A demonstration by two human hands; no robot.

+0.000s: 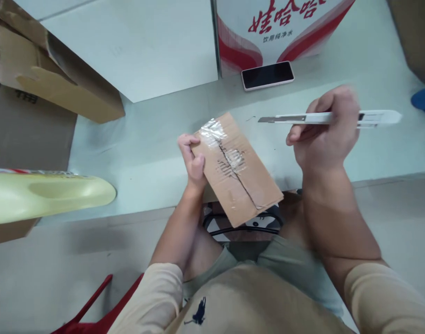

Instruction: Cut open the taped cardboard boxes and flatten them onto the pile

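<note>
"Cardboard box (254,171) first: where do you have it?"

"It's in your left hand (193,160), slanted over the near edge of the pale table (153,139), with its lower end out above your lap. Whether any of its underside touches the tabletop, I can't tell."

"And how firmly are you holding it?"

"Your left thumb lies on the top face and your fingers bend round the upper left edge, so the hand is closed only as far as the box's thickness allows. Clear tape (212,131) crosses the far end near your fingers, and a dark line runs lengthwise down the face."

"What about your right hand (328,134)?"

"You have it wrapped around a white utility knife (316,118), fingers curled in. The hand is a little blurred. Your blade (266,119) is out, pointing left, above the table and apart from the box."

"Anything else around you?"

"Beyond the knife, a phone (268,76) lies dark-screened just in front of a red-and-white carton (233,28). Off to your left, well apart from your hands, is a pale yellow bottle (52,195)."
</note>
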